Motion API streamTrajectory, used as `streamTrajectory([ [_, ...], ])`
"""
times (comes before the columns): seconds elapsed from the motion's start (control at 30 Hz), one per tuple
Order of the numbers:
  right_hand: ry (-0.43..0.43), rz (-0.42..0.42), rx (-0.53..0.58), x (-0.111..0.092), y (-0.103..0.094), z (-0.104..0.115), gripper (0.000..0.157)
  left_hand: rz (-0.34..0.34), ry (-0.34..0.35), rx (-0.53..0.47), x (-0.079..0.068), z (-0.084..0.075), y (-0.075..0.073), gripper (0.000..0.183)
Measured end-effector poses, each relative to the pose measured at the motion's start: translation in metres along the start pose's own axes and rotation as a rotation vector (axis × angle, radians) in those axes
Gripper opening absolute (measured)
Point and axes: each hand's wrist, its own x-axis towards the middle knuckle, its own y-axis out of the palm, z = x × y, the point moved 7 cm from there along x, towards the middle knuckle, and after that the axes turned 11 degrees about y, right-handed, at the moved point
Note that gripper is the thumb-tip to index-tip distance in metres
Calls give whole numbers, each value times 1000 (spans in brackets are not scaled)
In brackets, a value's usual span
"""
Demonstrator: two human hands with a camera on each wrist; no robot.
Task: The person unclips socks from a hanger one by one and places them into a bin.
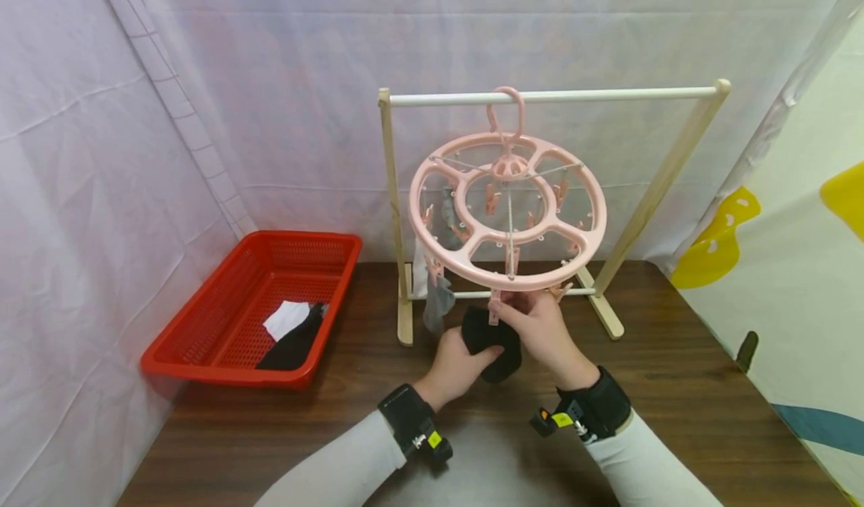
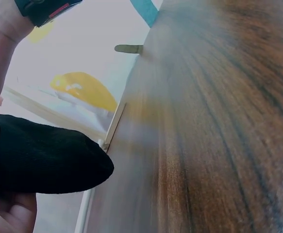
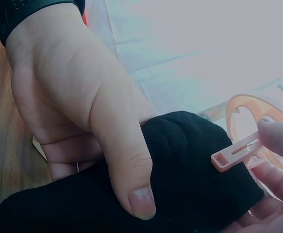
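Black sock (image 1: 482,333) just below pink ring hanger (image 1: 509,167) — left hand (image 1: 452,368) grips it, thumb across fabric; right hand (image 1: 547,334), higher, pinches pink clothespin (image 3: 236,153) at sock's edge — both forearms reaching forward.

sock (image 2: 49,155): plain black | clip (image 1: 495,313): pink | round hanger (image 1: 509,166): pink | basket (image 1: 226,374): red | rack bar (image 1: 607,95): white | rack post (image 1: 658,188): pale wood | bench (image 1: 682,394): brown, dark-streaked grain | sleeves (image 1: 351,458): white
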Motion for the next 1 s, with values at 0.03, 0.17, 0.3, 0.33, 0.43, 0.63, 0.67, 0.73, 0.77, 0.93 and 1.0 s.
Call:
streamTrajectory([
  [0.03,-8,9,7,0,0,0,9,-2,1,2,0,0,0,32],
  [0.17,-26,34,49,1,1,1,7,-7,-3,6,0,-1,0,30],
  [0.3,-21,33,63,1,1,0,7,-4,-1,-8,-1,-3,0,29],
  [0.33,-19,28,60,1,0,0,7,-1,1,-11,-1,-4,0,29],
  [0.43,-9,11,52,0,-1,-1,8,8,11,-12,-1,-6,1,29],
  [0.63,-26,40,99,0,0,4,7,8,29,1,-1,-8,0,27],
  [0.67,-34,47,106,0,0,5,7,6,32,2,-1,-9,-1,27],
  [0.73,-45,60,121,0,0,6,8,4,38,0,-1,-10,-1,26],
  [0.77,-51,61,126,1,0,6,8,4,39,1,-1,-10,-1,26],
  [0.93,-45,43,154,1,-2,5,9,9,43,13,-1,-11,-2,26],
  [1.0,-38,34,165,1,-3,4,10,13,45,20,-1,-11,-2,26],
])
